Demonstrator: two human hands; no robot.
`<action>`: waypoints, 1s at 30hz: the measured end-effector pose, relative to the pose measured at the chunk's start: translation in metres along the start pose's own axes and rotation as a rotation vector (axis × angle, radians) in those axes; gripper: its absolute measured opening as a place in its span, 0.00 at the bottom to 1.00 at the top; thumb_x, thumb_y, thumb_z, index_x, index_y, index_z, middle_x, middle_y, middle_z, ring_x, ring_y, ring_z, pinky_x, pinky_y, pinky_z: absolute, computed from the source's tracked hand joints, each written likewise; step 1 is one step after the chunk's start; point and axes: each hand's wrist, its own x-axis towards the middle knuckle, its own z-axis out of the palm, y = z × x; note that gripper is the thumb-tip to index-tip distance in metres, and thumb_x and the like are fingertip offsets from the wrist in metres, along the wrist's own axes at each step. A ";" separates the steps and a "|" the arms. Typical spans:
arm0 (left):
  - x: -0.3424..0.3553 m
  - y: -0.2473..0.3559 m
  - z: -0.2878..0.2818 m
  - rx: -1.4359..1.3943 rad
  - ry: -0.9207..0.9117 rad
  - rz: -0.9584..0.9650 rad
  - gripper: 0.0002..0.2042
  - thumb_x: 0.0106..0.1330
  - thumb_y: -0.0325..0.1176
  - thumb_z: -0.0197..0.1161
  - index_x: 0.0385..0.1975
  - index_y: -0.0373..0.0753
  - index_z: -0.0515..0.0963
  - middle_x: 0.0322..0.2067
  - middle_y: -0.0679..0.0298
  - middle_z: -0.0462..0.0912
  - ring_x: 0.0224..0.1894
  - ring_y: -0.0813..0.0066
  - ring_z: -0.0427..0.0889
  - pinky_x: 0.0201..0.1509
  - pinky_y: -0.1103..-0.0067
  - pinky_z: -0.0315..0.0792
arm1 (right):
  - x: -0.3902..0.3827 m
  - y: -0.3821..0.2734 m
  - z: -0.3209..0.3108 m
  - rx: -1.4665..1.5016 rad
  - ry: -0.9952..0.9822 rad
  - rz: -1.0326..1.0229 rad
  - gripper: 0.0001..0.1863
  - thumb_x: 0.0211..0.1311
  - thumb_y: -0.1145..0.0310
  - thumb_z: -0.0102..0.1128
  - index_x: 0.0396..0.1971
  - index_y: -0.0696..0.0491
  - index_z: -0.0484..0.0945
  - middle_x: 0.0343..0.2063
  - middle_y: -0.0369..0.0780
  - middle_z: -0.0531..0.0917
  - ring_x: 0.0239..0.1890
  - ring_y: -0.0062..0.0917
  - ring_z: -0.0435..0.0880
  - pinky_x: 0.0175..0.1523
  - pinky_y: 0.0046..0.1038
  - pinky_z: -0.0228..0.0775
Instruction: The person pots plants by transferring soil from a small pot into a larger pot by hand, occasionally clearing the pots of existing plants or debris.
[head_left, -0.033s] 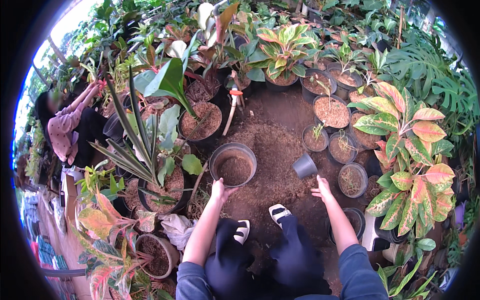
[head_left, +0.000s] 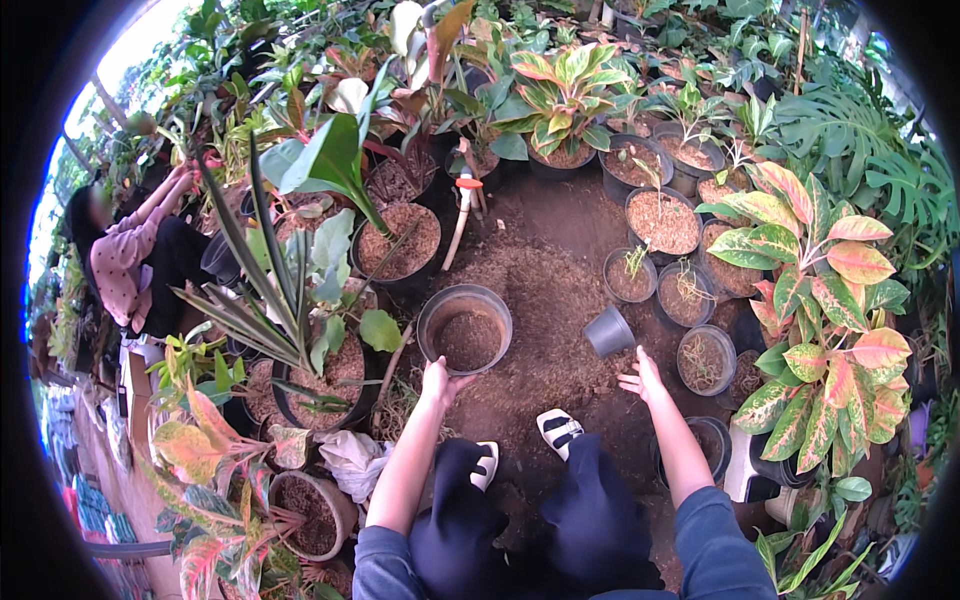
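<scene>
My left hand (head_left: 440, 382) is at the near rim of a round black plant pot (head_left: 507, 338), its thumb up against the rim and its fingers along the outside below. Brown soil (head_left: 468, 338) lies inside this pot. To the right, my right hand (head_left: 643, 376) has its fingers apart and holds nothing. Just beyond those fingers a small grey plant pot (head_left: 608, 331) lies tipped on its side on the loose soil. Whether the fingertips touch it I cannot tell.
Loose brown soil (head_left: 545, 285) spreads between the pots. A hand tool with a pale handle (head_left: 458, 232) stands ahead. Potted seedlings (head_left: 703, 362) line the right, near a large red-green leafy plant (head_left: 835, 310). White cloth (head_left: 352, 460) lies left. Another person (head_left: 125, 255) sits far left.
</scene>
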 end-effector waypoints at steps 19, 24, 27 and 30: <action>0.027 -0.037 -0.033 0.133 0.143 0.088 0.25 0.59 0.45 0.52 0.55 0.47 0.56 0.51 0.63 0.62 0.54 0.69 0.61 0.49 0.62 0.62 | 0.041 -0.001 0.076 -0.522 0.027 -0.618 0.28 0.47 0.82 0.47 0.49 0.48 0.51 0.47 0.46 0.61 0.40 0.38 0.74 0.23 0.30 0.79; 0.020 -0.030 -0.027 0.172 0.178 0.184 0.21 0.60 0.44 0.50 0.53 0.49 0.60 0.49 0.66 0.66 0.50 0.70 0.67 0.45 0.64 0.64 | 0.043 -0.011 0.085 -0.648 -0.091 -0.524 0.29 0.43 0.69 0.64 0.43 0.51 0.55 0.44 0.46 0.62 0.39 0.37 0.74 0.19 0.28 0.78; 0.016 -0.025 -0.024 0.174 0.169 0.190 0.23 0.60 0.45 0.50 0.55 0.48 0.58 0.49 0.67 0.66 0.49 0.72 0.67 0.46 0.65 0.63 | 0.042 -0.024 0.090 -0.587 -0.164 -0.373 0.33 0.42 0.60 0.67 0.42 0.52 0.53 0.41 0.46 0.64 0.34 0.30 0.74 0.22 0.29 0.75; 0.015 -0.024 -0.026 0.179 0.201 0.188 0.27 0.60 0.45 0.50 0.58 0.46 0.53 0.50 0.65 0.65 0.49 0.72 0.66 0.48 0.66 0.62 | 0.041 -0.033 0.088 -0.498 -0.241 -0.286 0.36 0.41 0.58 0.68 0.44 0.53 0.52 0.44 0.47 0.64 0.31 0.25 0.75 0.27 0.29 0.74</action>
